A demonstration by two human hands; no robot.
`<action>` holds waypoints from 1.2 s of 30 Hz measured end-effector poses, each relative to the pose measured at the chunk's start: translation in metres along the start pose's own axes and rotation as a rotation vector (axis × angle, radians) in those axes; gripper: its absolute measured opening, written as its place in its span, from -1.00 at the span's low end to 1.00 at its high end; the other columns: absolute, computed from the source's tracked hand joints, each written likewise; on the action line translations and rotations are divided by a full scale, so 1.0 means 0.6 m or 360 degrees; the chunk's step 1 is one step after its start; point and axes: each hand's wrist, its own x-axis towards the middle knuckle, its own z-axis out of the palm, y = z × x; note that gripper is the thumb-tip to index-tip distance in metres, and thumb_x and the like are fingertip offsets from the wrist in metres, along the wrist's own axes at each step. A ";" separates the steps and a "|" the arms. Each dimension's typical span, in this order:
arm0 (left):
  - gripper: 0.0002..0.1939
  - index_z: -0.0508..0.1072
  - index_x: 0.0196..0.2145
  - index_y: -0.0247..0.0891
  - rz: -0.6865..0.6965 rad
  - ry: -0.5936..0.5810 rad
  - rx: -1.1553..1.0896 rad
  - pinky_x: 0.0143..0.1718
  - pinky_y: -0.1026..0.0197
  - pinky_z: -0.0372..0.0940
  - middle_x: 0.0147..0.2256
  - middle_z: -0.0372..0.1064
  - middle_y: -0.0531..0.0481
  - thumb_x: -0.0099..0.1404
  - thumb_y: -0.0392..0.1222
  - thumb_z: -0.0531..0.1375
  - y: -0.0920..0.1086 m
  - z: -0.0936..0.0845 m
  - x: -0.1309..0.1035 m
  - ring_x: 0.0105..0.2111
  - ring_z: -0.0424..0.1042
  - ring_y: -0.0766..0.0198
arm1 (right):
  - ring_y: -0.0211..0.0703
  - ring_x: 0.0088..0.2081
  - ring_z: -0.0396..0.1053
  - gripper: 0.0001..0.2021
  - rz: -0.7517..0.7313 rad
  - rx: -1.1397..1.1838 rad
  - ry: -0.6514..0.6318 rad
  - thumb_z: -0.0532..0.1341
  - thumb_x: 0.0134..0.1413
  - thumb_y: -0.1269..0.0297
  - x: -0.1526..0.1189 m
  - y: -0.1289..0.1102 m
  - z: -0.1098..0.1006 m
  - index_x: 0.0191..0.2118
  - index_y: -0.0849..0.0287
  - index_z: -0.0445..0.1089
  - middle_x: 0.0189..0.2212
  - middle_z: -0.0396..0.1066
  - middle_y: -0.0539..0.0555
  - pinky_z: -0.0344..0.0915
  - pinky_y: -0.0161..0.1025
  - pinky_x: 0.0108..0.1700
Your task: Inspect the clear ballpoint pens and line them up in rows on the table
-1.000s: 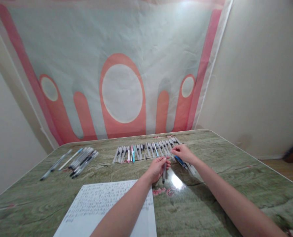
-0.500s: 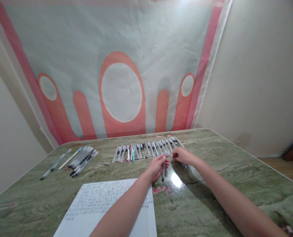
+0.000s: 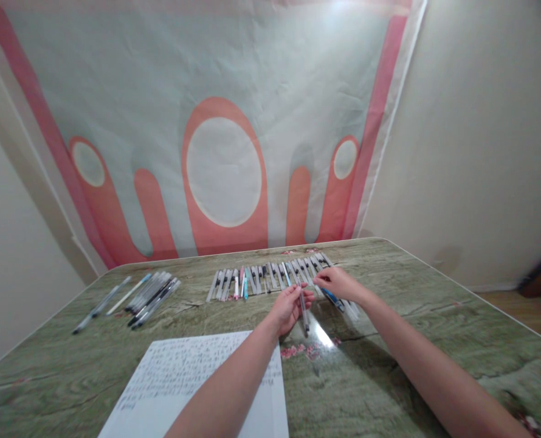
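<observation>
A grey, see-through pen is gripped in my left hand, its dark end slanting down toward me. My right hand is just to the right, at the near edge of a row of pens. Its fingers are pinched together, and whatever is in them is too small to make out. Under that hand lie a blue pen and a few clear ones, partly covered. The row holds mostly clear pens with dark grips, with pink and light-blue ones among them.
On the left of the table lies a loose bundle of pens, with a long clear pen farther left. A handwritten sheet of paper is under my left forearm. Behind the table hangs a patterned cloth.
My right hand has shifted slightly left and up, showing more of the blue pen beneath it. In my left hand, the pen's lower end has swung a little to the right.
</observation>
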 end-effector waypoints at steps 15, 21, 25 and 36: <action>-0.78 0.25 -0.25 -0.31 0.0293 0.0069 -0.0123 -0.21 0.17 0.25 -0.33 0.39 -0.12 0.14 -0.18 0.11 0.009 0.004 0.002 -0.32 0.40 0.27 | -0.37 -0.58 0.19 -0.56 0.0356 0.0920 -0.0205 0.00 -0.03 -0.03 -0.005 -0.047 0.021 -0.38 0.29 0.37 -0.50 0.38 0.06 0.04 -0.43 -0.62; -0.87 0.15 -0.32 -0.25 0.0677 0.0385 -0.0288 -0.12 0.13 0.21 -0.24 0.36 -0.11 0.19 -0.19 0.05 0.026 -0.011 0.016 -0.18 0.36 0.27 | -0.38 -0.61 0.20 -0.50 0.0374 0.0964 -0.0694 -0.06 -0.01 -0.07 -0.014 -0.052 0.025 -0.43 0.30 0.36 -0.48 0.40 0.11 0.01 -0.43 -0.65; -0.83 0.16 -0.27 -0.25 0.0645 0.0335 -0.0247 -0.11 0.13 0.20 -0.19 0.34 -0.12 0.18 -0.19 0.07 0.021 -0.013 0.015 -0.16 0.34 0.27 | -0.38 -0.62 0.19 -0.52 0.0360 0.0978 -0.0579 -0.05 -0.01 -0.06 -0.013 -0.054 0.027 -0.48 0.30 0.33 -0.59 0.34 0.05 0.04 -0.43 -0.62; -0.77 0.22 -0.28 -0.29 0.0522 0.0271 -0.0125 -0.12 0.16 0.22 -0.26 0.36 -0.09 0.10 -0.20 0.15 0.010 -0.005 0.011 -0.23 0.37 0.30 | -0.34 -0.58 0.21 -0.55 0.0131 0.0876 -0.0297 0.01 -0.04 -0.05 -0.009 -0.050 0.033 -0.49 0.30 0.37 -0.63 0.32 0.01 0.14 -0.40 -0.51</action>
